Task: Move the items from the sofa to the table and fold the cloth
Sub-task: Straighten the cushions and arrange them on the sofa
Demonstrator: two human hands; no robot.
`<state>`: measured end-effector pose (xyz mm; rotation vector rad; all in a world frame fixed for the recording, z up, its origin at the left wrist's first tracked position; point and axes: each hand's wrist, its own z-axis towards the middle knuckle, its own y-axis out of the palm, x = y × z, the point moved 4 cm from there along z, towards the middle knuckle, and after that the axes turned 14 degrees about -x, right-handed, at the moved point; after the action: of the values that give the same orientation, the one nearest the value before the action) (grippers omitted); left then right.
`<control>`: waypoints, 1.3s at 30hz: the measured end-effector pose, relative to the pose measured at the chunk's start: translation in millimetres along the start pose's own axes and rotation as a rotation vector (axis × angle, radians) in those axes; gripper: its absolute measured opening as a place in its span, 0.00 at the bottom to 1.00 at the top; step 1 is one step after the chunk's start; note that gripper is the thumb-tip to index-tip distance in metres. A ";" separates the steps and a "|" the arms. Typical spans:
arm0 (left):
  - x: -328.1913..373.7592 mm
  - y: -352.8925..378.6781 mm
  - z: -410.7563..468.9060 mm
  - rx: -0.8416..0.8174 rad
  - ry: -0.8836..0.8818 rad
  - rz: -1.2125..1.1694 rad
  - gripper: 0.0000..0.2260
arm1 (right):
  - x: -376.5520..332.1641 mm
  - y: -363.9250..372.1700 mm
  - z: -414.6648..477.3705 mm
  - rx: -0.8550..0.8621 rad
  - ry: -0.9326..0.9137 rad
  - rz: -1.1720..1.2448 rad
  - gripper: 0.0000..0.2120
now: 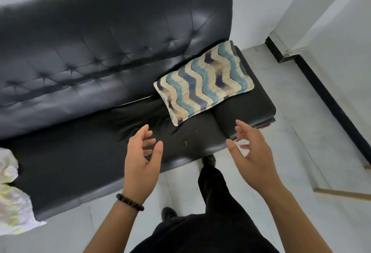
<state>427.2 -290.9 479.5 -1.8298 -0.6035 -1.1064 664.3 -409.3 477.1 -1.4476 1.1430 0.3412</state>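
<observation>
A flat cushion (203, 83) with wavy blue, navy and cream stripes lies on the right end of a black leather sofa (80, 68). My left hand (142, 162) hovers open over the seat's front edge, below and left of the cushion, fingers spread. To the right, my right hand (253, 154) is open as well, just below the sofa's right corner. Neither hand touches the cushion. A crumpled white and pale yellow cloth (12, 198) hangs over the seat's left end, cut off by the picture's edge.
Light tiled floor (301, 152) runs in front of and to the right of the sofa. A white wall with a black skirting strip (325, 92) stands on the right. My dark-trousered legs and shoes (208, 161) are close to the sofa's front edge.
</observation>
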 end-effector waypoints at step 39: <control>-326.1 269.6 514.9 -0.112 -0.379 0.217 0.38 | 269.9 159.5 532.1 0.000 0.064 -0.700 0.17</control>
<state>701.2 38.8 -30.7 -2.1670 -0.5492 -0.6649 879.2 -30.0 39.7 -1.7625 0.6198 -0.1965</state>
